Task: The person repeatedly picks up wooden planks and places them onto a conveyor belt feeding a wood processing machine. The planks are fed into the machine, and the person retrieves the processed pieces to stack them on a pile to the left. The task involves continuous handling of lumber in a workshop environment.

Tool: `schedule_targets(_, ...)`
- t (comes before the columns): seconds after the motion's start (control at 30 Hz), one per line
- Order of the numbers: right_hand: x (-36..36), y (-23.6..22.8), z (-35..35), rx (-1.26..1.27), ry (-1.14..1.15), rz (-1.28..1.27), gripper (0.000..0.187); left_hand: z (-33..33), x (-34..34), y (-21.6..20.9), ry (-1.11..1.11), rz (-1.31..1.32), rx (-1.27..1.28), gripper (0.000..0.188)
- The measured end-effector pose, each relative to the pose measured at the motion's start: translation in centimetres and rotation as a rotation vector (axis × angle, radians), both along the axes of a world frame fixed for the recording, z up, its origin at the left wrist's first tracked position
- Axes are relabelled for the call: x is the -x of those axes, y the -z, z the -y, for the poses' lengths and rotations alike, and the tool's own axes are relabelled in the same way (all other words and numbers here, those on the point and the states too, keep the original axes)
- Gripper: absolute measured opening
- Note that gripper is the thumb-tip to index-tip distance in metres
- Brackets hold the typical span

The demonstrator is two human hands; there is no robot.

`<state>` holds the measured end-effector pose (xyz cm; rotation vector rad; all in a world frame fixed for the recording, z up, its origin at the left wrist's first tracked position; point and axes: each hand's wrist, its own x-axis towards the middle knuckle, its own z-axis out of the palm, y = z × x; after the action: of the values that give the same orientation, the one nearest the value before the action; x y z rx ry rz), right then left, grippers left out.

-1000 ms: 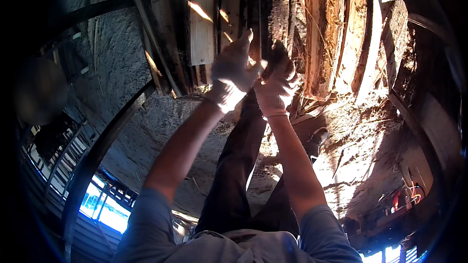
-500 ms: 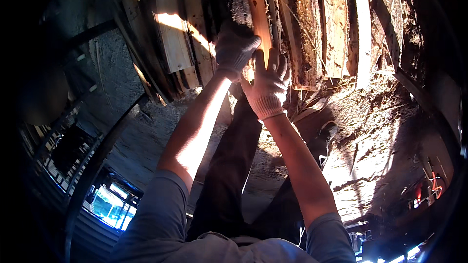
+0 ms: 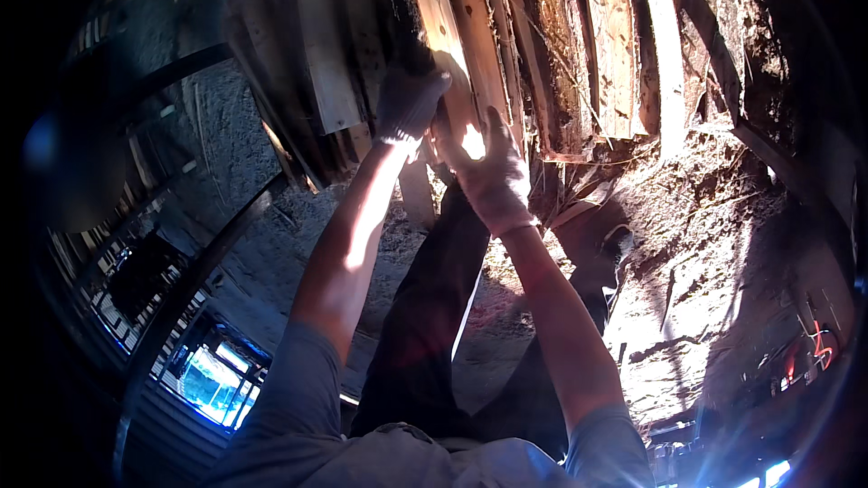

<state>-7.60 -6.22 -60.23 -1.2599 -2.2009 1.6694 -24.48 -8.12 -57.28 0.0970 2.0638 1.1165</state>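
At the left hand [image 3: 409, 107], a long tan board [image 3: 441, 25] gleams.

Rough grey-brown earthen ground [image 3: 696, 217], sunlit at right, carries long brown wooden boards [image 3: 611, 45] on its far side.

Long tan wood plank [image 3: 438, 9], held nr lower end, pt sunlit.
Narrow, straight, lt-colored flat face twd camera; rough dk edge along upper L side, prob. bark. Upper pt v. bright, lower pt in shade. Runs lengthwise away from wearer, leaning a bit L at top; far end cut off by top of pic, near end partly hidden. Lies just L of a duller brown board [image 3: 474, 27].
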Motion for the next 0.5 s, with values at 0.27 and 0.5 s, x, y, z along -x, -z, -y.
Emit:
schedule_targets(0.27,1.0,-8.1,-5.8,1.141,0.056,-0.134,0.086,5.1,-11.7,-13.7,0.086,0.037,0.286,0.051)
schedule_targets(0.5,-8.7,-17.4,-2.3,1.382,0.317,-0.465,0.086,9.8,-21.0,-20.5,-0.350,0.568,-0.317,0.107)
